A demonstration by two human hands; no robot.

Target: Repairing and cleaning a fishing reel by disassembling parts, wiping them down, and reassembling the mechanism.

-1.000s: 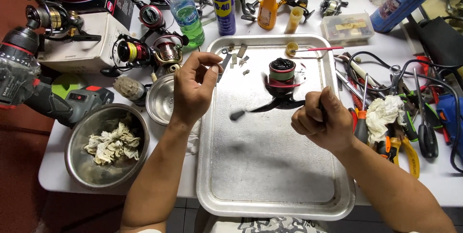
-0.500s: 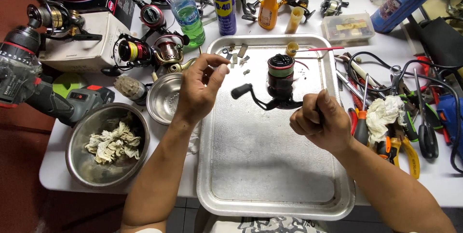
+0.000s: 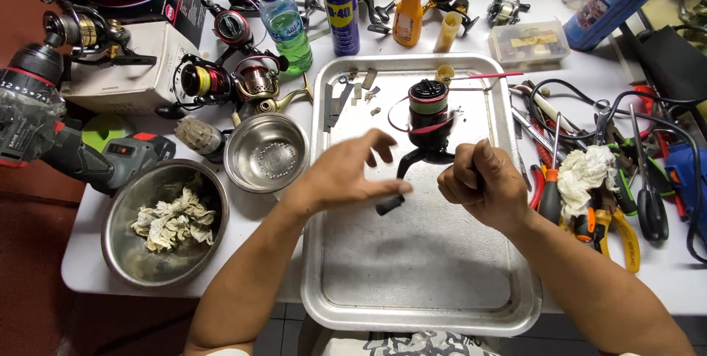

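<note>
fishing reel [image 3: 428, 120] between hands, right hand [image 3: 482, 183] gripping

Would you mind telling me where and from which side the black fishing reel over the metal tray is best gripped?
Probably by its foot and stem, from the right, where the right hand already closes on it. The fishing reel has its spool pointing away over the tray and its crank handle sticking out left toward the open left hand, so that side stays free.
</note>
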